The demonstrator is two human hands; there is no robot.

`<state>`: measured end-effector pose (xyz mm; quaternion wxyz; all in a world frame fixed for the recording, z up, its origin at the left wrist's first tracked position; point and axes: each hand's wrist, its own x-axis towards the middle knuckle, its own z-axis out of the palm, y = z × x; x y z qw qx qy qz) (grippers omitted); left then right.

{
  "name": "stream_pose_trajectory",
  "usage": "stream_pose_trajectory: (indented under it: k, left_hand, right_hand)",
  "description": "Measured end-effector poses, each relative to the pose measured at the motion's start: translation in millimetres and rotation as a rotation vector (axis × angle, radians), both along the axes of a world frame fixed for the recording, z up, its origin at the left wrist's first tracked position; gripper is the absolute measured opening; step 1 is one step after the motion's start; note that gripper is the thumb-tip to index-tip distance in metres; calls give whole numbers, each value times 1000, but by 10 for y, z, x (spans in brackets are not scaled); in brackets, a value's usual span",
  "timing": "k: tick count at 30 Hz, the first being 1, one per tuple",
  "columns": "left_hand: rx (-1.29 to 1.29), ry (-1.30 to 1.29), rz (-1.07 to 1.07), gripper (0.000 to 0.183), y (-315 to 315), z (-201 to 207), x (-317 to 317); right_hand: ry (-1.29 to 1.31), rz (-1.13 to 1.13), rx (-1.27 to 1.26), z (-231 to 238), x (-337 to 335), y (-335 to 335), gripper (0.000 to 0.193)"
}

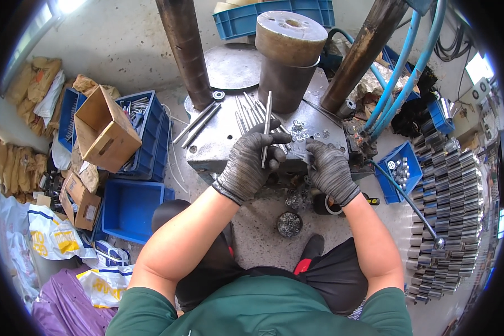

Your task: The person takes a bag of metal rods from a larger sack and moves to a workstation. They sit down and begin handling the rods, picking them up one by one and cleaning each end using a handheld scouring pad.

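In a dark grey work glove, my left hand is closed around a slim metal rod, which stands nearly upright above the front edge of a steel press table. To its right, my gloved right hand has its thumb and fingers drawn together; whatever they may hold is hidden. Several similar rods lie on the table behind my left hand. Small shiny metal rings are heaped between the two hands, just beyond the fingertips. Two thicker rods rest at the table's left side.
A heavy steel cylinder stands at the table's back between two thick columns. Blue bins and a cardboard box are at left. Stacked metal cylinders and a blue bin of parts occupy the right.
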<state>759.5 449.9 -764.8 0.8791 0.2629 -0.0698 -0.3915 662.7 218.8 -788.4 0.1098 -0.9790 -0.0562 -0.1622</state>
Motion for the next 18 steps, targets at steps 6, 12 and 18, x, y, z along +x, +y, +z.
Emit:
stream_pose_trajectory:
  k: [6, 12, 18]
  left_hand:
    - [120, 29, 121, 41, -73, 96, -69]
    - [218, -75, 121, 37, -113, -9, -131]
    - [472, -160, -43, 36, -300, -161, -486]
  right_hand:
    - [-235, 90, 64, -119, -23, -17, 25]
    - [-145, -148, 823, -191, -111, 98, 29]
    - [-90, -188, 1719, 137, -274, 356, 41]
